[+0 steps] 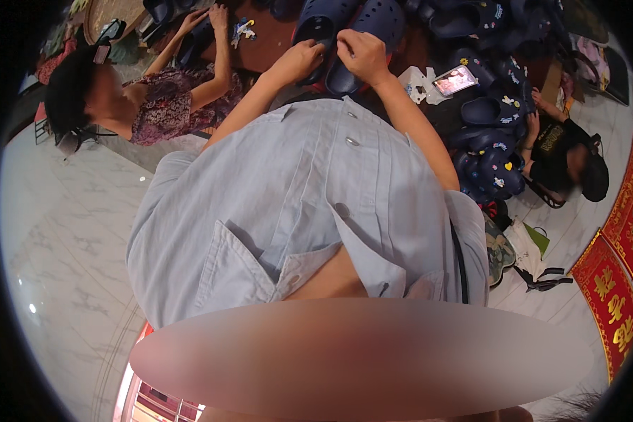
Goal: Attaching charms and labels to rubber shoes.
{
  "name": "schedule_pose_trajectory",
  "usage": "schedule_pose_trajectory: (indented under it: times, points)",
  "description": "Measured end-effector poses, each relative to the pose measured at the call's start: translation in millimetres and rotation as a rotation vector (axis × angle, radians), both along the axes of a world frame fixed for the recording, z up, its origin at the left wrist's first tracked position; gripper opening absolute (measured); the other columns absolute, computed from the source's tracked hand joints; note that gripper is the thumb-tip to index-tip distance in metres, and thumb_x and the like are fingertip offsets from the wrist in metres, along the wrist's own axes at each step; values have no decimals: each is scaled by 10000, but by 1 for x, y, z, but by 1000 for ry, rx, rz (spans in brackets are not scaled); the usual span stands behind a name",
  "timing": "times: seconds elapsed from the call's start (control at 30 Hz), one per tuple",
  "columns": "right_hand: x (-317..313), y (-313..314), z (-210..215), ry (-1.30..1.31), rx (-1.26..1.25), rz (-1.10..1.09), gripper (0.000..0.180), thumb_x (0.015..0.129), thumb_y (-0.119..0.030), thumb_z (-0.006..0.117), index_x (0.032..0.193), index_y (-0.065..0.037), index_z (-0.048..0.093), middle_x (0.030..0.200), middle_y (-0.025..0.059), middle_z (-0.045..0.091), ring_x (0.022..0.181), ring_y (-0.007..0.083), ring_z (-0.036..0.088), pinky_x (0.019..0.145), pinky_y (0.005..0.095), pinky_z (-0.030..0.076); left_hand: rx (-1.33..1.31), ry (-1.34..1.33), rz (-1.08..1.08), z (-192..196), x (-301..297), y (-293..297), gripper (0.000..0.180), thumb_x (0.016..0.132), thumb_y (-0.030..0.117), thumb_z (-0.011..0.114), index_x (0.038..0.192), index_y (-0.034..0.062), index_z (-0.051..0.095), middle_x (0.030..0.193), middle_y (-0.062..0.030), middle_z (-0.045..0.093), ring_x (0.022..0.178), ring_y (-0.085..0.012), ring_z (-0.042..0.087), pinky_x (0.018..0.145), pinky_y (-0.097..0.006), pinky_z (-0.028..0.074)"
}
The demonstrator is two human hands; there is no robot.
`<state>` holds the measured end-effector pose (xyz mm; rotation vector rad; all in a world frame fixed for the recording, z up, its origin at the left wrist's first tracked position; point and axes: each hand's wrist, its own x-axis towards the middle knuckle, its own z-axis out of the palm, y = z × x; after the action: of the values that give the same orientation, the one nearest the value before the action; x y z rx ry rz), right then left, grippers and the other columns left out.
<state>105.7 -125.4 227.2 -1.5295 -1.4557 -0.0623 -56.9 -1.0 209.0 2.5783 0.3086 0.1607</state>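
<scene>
Two dark-blue, glossy-looking clogs with round vent holes, the left clog [325, 13] and the right clog [381, 27], lay side by side at the near edge of the reddish-brown table [271, 43], heels toward the person. Bare table showed left of the pair; the strip to the right was narrower, bounded toward the right edge by a heap of dark-blue clogs with coloured charms [482, 111]. A crumpled white plastic bag [416, 79] and a lit phone [455, 81] filled the near part of that gap.

The left hand [307, 60] was at the left clog's opening; the right hand [362, 55] was over the right clog's opening. The fingers of both were bent inward, but at this distance I could not tell whether they were clamped on anything.

Beyond the heap, red wall hangings [601, 278] carried large gold characters; the phone's screen showed a picture.
</scene>
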Motion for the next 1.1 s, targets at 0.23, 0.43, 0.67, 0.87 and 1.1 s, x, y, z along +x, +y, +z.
schedule_pose_trajectory:
  times: [0.23, 0.43, 0.67, 0.87, 1.1]
  points:
    - [-2, -2, -9, -135, -13, 81, 108, 754, -83, 660, 858, -69, 631, 741, 77, 615, 714, 255, 611, 664, 358, 467, 50, 61, -12, 9, -2, -1, 205, 848, 130, 621, 1016, 16, 591, 885, -212, 601, 876, -399, 620, 774, -463, 516]
    - [2, -10, -3, 90, 64, 48, 99, 747, -38, 660, 840, -55, 630, 769, 88, 618, 722, 277, 607, 675, 367, 472, 32, -8, 65, 14, -6, -3, 198, 823, 112, 648, 1002, 38, 608, 900, -175, 580, 828, -393, 606, 723, -461, 514]
    - [48, -49, -14, 660, 86, -384, 65, 874, -61, 660, 923, -23, 641, 800, 29, 646, 720, 110, 608, 650, 264, 488, -3, -90, 219, 31, -8, 2, 217, 861, 105, 607, 1073, 76, 637, 1053, -115, 642, 944, -357, 635, 794, -438, 528]
    - [62, -82, -25, 507, -95, -477, 78, 862, -73, 650, 926, -31, 638, 772, 21, 627, 676, 98, 575, 629, 254, 468, 32, -49, 197, 27, -12, 2, 232, 856, 122, 604, 1083, 102, 645, 1037, -96, 641, 935, -327, 643, 761, -431, 540]
    - [48, -86, -30, 580, -223, -413, 68, 860, -62, 643, 922, -33, 643, 731, 7, 608, 646, 85, 534, 604, 246, 443, 207, 132, 49, 0, -12, -9, 243, 810, 136, 632, 1052, 113, 651, 973, -96, 621, 946, -300, 613, 748, -419, 554]
